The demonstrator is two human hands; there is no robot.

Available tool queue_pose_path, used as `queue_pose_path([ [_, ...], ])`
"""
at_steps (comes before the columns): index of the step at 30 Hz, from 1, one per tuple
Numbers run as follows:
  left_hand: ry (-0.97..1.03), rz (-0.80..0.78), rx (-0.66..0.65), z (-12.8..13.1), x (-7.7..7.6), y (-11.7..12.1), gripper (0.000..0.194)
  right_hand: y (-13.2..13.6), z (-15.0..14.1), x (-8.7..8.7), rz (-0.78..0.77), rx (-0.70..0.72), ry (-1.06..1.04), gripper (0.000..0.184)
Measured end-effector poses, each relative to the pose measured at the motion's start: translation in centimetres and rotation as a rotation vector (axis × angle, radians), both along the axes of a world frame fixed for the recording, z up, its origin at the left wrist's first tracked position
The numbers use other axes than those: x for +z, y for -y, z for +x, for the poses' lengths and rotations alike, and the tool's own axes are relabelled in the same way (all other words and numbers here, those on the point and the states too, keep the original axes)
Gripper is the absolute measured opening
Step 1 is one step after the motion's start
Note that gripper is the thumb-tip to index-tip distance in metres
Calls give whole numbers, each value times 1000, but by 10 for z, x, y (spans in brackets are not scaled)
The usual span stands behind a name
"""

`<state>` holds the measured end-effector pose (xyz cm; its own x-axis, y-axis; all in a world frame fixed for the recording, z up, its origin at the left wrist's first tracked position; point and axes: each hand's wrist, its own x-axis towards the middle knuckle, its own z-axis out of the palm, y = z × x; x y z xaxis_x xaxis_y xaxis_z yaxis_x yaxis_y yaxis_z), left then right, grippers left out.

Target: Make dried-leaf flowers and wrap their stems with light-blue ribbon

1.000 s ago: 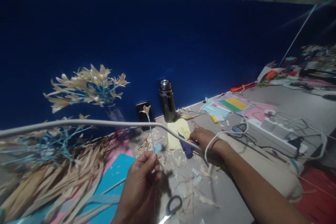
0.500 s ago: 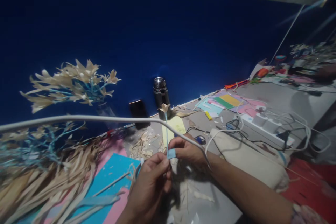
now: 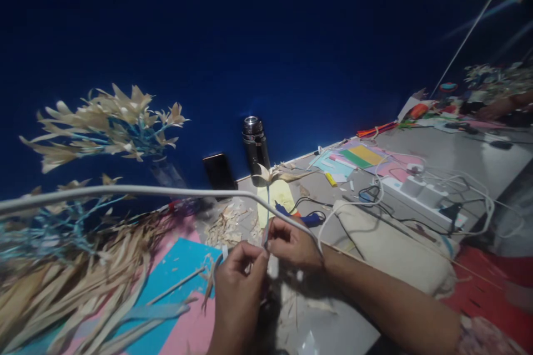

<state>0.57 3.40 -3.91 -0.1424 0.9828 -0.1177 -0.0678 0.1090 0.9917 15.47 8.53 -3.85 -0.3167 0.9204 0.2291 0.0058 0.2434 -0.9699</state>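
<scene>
Upright between my hands stands an artificial flower [image 3: 265, 174] with pale, husk-like petals and a thin blue-wrapped stem [image 3: 268, 208]. My left hand [image 3: 242, 283] pinches the stem's lower end between thumb and forefinger. Right beside it, my right hand [image 3: 292, 243] is closed with its fingertips on the stem, a little higher. The fingers hide the stem's bottom end and any strip of wrapping there. A blue glue gun [image 3: 308, 218] with an orange part lies just behind my right hand, on a yellow sheet [image 3: 280, 195].
A pale cable [image 3: 166, 192] crosses in front of the view. Behind stand a dark thermos [image 3: 256, 150] and a phone [image 3: 219, 171]. Finished flowers [image 3: 125, 122] and dried husk strips [image 3: 100, 283] are at left; a white power strip [image 3: 420, 202] and a beige pouch [image 3: 395, 249] at right.
The blue strip visible at my right fingertips is now out of sight. The flower head has tipped and turned. My right hand has shifted slightly, and more of the glue gun shows.
</scene>
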Motion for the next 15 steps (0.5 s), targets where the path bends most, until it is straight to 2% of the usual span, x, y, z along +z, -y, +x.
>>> queue_pose_path([
  [3,-95,65,46,3,-3,0,33,8,-7,4,72,-134,50,6],
  [5,-76,42,22,6,-2,1,32,13,-10,6,40,-177,6,11],
  [7,12,-19,-43,9,1,2,32,16,-10,8,-37,-157,-66,18],
  [10,161,-65,-113,9,8,4,35,13,-5,11,-114,-39,-175,29],
  [13,191,-58,-67,5,14,3,37,4,0,14,-154,-50,-315,45],
  [15,131,-38,-13,1,17,2,37,-1,1,15,-169,-101,-327,45],
])
